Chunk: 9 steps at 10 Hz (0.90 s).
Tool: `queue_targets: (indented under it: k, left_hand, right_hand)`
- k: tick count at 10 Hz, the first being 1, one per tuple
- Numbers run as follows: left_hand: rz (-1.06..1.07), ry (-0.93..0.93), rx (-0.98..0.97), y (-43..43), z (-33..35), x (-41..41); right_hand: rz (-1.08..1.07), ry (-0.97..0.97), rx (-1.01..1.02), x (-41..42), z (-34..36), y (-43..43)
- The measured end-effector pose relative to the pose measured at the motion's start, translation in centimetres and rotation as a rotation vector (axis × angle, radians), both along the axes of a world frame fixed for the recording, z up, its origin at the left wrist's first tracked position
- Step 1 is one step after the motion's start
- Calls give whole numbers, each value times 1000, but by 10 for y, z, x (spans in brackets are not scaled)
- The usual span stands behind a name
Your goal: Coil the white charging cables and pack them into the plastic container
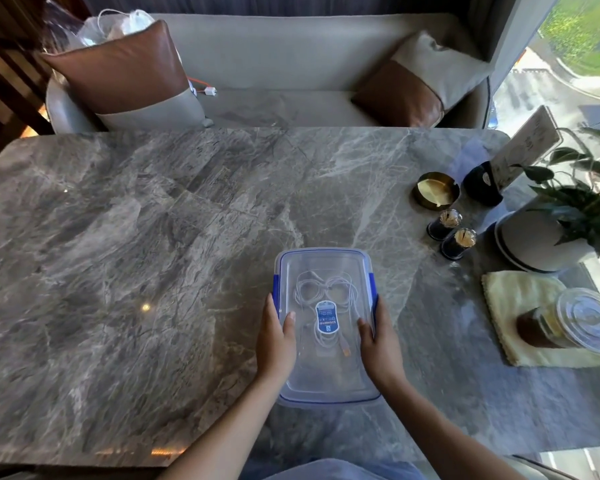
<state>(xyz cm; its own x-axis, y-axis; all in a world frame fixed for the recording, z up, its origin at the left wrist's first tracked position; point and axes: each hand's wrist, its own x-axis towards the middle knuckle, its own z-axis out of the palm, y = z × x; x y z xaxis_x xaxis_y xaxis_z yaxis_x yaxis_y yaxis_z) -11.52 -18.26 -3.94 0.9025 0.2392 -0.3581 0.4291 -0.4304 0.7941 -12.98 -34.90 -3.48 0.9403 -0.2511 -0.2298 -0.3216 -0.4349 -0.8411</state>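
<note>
A clear plastic container (326, 382) with blue clips stands on the marble table, its clear lid (321, 263) on top. Through the lid I see coiled white charging cables (321, 289) lying inside, under a blue and white label. My left hand (276, 337) grips the container's left side, thumb on the lid. My right hand (378, 341) grips the right side the same way, fingers by the blue clip.
At the right stand a gold ashtray (435, 190), two toothpick jars (451, 233), a potted plant (551, 233), and an iced drink (568, 323) on a yellow cloth (513, 299). A sofa with cushions (125, 74) lies behind the marble table (136, 254).
</note>
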Motion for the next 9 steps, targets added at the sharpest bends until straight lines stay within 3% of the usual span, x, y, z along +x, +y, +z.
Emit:
queue_targets:
  k: [1,2,3,4,5,7,8,9]
  left_hand:
    - [113,50,-97,-2,-2,18]
    - [465,263,-338,-19,-1,25]
    - [786,417,-790,-48,6,22]
    - [872,396,-908,-60,14,23]
    - [825,431,-829,-60,19,29]
    - [844,426,-1105,-40,37,27]
    - [897,394,-842,5,42,33]
    - [890,126,-402,49,65,61]
  right_hand:
    - [106,20,-133,39,1,-6]
    - [244,84,-489,94,10,-1]
    - [438,46,-652,138,20,30]
    - [574,-5,-714,154,22,65]
    - [610,-49,-729,158,18,74]
    - [640,-37,-492,165,26,60]
    - [579,-114,-467,164,43,48]
    - [531,-285,-587,169,73,44]
